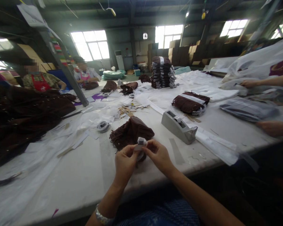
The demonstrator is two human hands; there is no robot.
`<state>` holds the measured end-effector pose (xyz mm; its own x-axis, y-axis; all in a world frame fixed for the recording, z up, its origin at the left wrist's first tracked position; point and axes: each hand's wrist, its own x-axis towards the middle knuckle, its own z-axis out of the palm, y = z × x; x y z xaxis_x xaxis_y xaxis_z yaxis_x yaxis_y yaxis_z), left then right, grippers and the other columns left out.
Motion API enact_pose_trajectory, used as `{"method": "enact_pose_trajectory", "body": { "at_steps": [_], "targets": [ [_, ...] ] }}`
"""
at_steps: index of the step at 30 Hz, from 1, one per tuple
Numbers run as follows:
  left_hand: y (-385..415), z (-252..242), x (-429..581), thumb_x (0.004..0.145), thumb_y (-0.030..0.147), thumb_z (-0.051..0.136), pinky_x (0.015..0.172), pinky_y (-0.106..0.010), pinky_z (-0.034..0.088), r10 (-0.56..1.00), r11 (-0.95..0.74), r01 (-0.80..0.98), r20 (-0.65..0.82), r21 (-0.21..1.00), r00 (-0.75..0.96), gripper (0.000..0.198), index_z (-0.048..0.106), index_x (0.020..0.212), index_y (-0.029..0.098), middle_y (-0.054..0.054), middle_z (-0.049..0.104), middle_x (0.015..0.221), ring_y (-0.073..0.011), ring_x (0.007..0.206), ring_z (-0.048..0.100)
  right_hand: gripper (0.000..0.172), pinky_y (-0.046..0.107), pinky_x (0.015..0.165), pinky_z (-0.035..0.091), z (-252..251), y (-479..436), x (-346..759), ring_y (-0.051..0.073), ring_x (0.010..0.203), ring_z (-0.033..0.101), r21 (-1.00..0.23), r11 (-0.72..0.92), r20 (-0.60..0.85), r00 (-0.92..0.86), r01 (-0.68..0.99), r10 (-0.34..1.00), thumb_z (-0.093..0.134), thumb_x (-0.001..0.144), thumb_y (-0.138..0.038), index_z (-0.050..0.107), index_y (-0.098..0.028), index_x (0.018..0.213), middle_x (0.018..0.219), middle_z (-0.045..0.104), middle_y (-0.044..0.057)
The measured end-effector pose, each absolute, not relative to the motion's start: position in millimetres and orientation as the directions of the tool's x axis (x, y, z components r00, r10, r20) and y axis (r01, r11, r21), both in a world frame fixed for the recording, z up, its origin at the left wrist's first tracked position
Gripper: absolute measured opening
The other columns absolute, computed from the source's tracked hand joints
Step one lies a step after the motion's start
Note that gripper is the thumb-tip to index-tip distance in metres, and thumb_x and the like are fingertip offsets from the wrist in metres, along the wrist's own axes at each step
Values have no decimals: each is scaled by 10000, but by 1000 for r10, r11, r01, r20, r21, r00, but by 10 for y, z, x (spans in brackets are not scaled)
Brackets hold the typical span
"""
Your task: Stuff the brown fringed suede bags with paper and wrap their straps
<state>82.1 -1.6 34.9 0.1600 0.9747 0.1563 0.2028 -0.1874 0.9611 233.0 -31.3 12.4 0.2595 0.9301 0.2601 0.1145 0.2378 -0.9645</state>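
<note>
My left hand (125,161) pinches a small pale tag-like piece (138,147) between thumb and fingers. Meeting it from the other side, my right hand (158,154) is closed at the fingertips on the same piece, by a crumpled white wrapped bit (141,140). Exactly what this small piece is, I cannot make out. Just beyond both hands lies a dark brown fringed bag (129,131), slumped on the white table (85,175). Part of a round dark item shows below my fingers, mostly hidden.
A grey tape dispenser (179,127) stands right of the bag; a tape roll (103,126) lies left. Behind are a banded brown bundle (191,103) and a tall brown stack (162,72). Brown bags (25,116) heap at left. Another person's hand (274,128) works at right.
</note>
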Motion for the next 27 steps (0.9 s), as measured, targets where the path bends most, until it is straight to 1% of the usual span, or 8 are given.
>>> {"method": "enact_pose_trajectory", "body": {
  "at_steps": [3, 5, 7, 11, 16, 22, 27],
  "targets": [
    [-70, 377, 795, 795, 293, 670, 762, -258, 534, 952, -261, 225, 210, 939, 224, 192, 735, 934, 178, -30, 757, 875, -199, 821, 706, 257, 254, 665, 499, 121, -326, 2336, 159, 704, 614, -954, 244, 286, 271, 176, 919, 711, 818, -435, 624, -197, 859, 763, 645, 1],
    [-95, 384, 778, 804, 257, 640, 796, -262, 532, 931, -286, 200, 223, 937, 289, 207, 724, 977, 181, -28, 754, 918, -200, 862, 703, 251, 251, 665, 498, 126, -335, 2330, 155, 698, 613, -948, 246, 297, 282, 202, 912, 709, 821, -430, 614, -198, 847, 751, 634, -5],
    [-103, 383, 770, 821, 294, 637, 771, -255, 533, 934, -258, 172, 199, 951, 297, 211, 723, 971, 173, -33, 752, 907, -200, 850, 702, 245, 253, 675, 504, 138, -347, 2315, 153, 698, 616, -942, 252, 309, 288, 220, 906, 711, 821, -422, 610, -199, 841, 749, 631, -6],
    [-77, 378, 762, 828, 384, 661, 677, -234, 520, 961, -175, 158, 134, 972, 242, 262, 731, 910, 145, -44, 749, 825, -193, 764, 696, 233, 266, 696, 519, 164, -376, 2295, 160, 712, 628, -937, 265, 325, 288, 227, 901, 716, 815, -410, 617, -199, 820, 765, 648, 2],
    [-64, 398, 723, 830, 393, 678, 683, -237, 524, 951, -140, 98, 106, 985, 291, 309, 731, 1007, 146, -53, 755, 892, -194, 791, 692, 235, 289, 719, 540, 167, -400, 2322, 193, 757, 664, -957, 245, 282, 290, 157, 915, 770, 765, -402, 668, -206, 842, 810, 696, 20],
    [-70, 388, 710, 833, 382, 684, 726, -228, 532, 949, -226, 132, 187, 965, 255, 278, 754, 991, 165, -42, 761, 910, -185, 815, 698, 222, 320, 781, 559, 151, -424, 2345, 221, 825, 696, -969, 231, 245, 298, 84, 922, 777, 758, -377, 733, -211, 899, 893, 743, 41],
    [-61, 381, 678, 847, 389, 666, 772, -259, 552, 937, -221, 156, 166, 963, 307, 298, 753, 1037, 176, -47, 766, 955, -208, 861, 711, 218, 310, 725, 565, 175, -426, 2417, 204, 740, 698, -991, 137, 133, 232, -3, 964, 815, 706, -355, 749, -191, 834, 797, 745, 34]
  ]
}}
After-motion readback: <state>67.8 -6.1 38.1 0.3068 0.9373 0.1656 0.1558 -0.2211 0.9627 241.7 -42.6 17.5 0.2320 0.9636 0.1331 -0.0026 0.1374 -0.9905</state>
